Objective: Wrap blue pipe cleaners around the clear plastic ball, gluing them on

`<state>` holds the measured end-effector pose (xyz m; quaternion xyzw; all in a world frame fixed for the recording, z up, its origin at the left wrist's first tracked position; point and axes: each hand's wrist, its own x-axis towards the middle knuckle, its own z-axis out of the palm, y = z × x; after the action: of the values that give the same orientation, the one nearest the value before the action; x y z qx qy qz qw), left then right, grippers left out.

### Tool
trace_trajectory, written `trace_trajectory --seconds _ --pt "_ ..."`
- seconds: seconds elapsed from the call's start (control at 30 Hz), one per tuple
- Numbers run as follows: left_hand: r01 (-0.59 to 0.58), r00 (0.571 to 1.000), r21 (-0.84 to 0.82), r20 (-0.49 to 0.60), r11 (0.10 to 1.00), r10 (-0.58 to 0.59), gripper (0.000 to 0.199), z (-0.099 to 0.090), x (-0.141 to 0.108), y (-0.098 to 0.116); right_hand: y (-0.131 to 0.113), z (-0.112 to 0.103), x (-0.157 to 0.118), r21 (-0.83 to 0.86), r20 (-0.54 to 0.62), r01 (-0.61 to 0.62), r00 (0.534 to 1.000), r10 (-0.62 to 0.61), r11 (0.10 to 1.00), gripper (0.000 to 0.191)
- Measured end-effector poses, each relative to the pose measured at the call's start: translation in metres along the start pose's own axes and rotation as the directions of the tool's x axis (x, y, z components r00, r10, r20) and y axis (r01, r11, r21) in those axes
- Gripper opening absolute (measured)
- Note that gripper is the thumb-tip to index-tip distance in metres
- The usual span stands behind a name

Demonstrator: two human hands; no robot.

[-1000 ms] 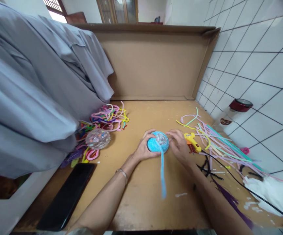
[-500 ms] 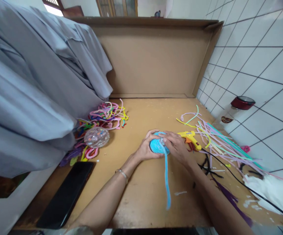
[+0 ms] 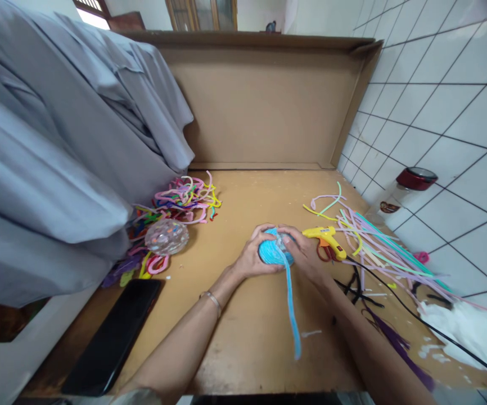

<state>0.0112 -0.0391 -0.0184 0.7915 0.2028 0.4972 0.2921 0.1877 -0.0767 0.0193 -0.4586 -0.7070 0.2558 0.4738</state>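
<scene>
I can read no words, numbers or signs from here. On the right, I make out a dark label (image 3: 389, 207) on the clear, red-lidded jar (image 3: 416, 179) by the tiled wall (image 3: 471, 109), too small and blurred to decipher.

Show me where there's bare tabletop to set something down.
Bare: between the blue-wrapped object and the cardboard; a smaller patch between the phone and the left forearm. Crowded: right, glue gun and pastel strips; left, tangled strips and clear ball.

Right hand (image 3: 301, 251) has room ahead, glue gun (image 3: 331, 242) rightward
</scene>
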Motion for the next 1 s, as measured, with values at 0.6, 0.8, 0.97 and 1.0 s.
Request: trace_trajectory --seconds 0.6,0.8,0.97,1.0 --pt "-0.077 0.995 0.112 -0.057 0.991 0.084 0.069 0.005 -0.002 -0.003 -0.004 0.005 0.000 -0.045 0.037 0.113 0.993 -0.112 0.992 0.036" --pt "-0.049 0.994 0.093 -0.094 0.994 0.058 0.068 0.008 0.000 -0.002 0.007 0.012 -0.001 0.039 -0.027 0.102 0.995 -0.101 0.994 0.042" --pt "-0.029 0.995 0.119 -0.091 0.992 0.040 0.069 0.007 -0.001 -0.002 0.008 0.021 0.004 0.334 -0.189 -0.084 0.970 0.154 0.939 0.049" --pt "-0.034 0.994 0.125 -0.097 0.992 0.047 0.069 0.007 -0.001 -0.002 0.008 0.023 0.008 0.381 -0.221 -0.103 0.955 0.198 0.919 0.051"
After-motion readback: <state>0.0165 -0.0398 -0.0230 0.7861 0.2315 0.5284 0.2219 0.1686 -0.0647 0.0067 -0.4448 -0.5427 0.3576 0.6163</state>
